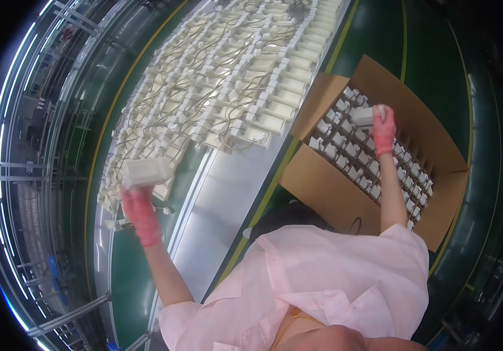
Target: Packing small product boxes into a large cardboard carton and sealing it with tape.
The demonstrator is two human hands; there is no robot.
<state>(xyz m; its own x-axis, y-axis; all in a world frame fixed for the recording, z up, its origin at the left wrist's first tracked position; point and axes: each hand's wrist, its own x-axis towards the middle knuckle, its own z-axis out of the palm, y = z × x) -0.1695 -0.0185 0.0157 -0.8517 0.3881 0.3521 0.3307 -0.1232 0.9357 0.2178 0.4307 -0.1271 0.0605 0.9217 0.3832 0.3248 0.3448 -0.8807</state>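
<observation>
My left hand, in a pink glove, is closed on a white rectangular plastic part, held above the near left end of the laid-out rows. My right hand, also gloved in pink, grips another whitish block-shaped part over the open cardboard box. Below it, the box holds rows of white parts standing upright between dividers. Several rows of cream-white parts with thin cables cover the long work surface. The fingers' far sides are hidden on both hands.
A bare metal strip of the bench runs between the rows and the box. The box's flaps stand spread outward. Metal rails and racks line the left. Yellow lines mark the green floor.
</observation>
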